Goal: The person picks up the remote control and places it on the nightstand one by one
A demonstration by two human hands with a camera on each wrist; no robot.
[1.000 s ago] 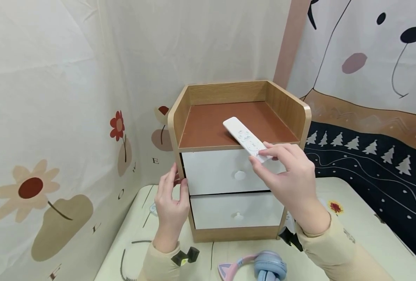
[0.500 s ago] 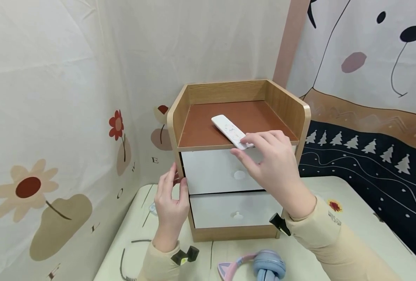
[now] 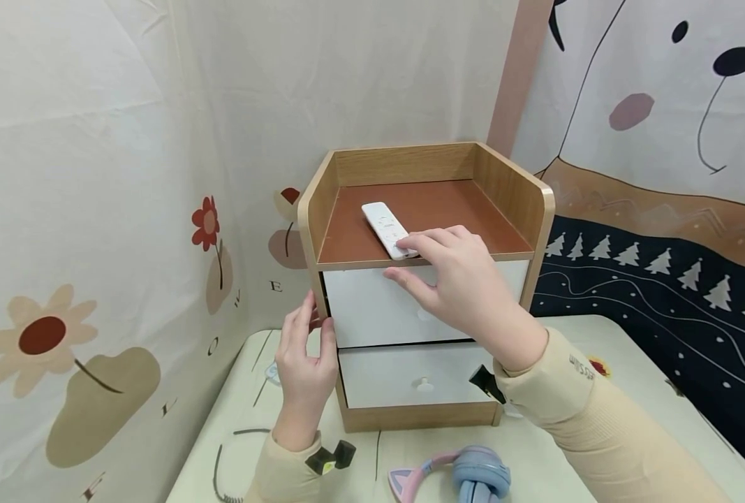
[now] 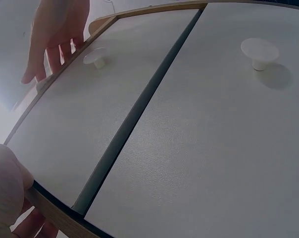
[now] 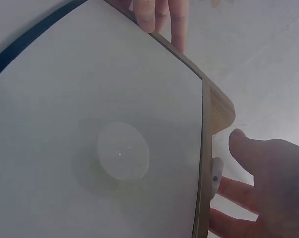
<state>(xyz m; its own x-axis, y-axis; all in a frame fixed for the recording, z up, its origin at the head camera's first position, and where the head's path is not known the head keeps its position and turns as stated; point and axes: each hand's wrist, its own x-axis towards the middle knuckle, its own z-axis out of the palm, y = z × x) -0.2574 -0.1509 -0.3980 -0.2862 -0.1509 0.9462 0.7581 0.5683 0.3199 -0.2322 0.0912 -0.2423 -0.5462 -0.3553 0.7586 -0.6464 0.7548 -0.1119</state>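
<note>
A white remote (image 3: 385, 229) with small printed marks lies on the brown top shelf (image 3: 435, 202) of a wooden cabinet, its near end at the shelf's front edge. My right hand (image 3: 463, 283) touches that near end with its fingers, while the thumb stands apart in front of the upper drawer. In the right wrist view the end of the remote (image 5: 216, 177) shows beside my right fingers. Against the cabinet's left side rests my left hand (image 3: 306, 360), fingers fairly straight along the side panel and thumb at the front edge.
Two white drawers with round knobs, the lower drawer (image 3: 378, 381) included, are closed. Pink and blue headphones (image 3: 480, 471) lie before the cabinet on the pale padded surface (image 3: 611, 419). A coiled dark cord shows at the front left. Patterned fabric hangs behind and beside.
My right hand has moved left with the remote, which has turned, come down on the shelf and is no longer pinched by the thumb. The left hand has stayed in place.
</note>
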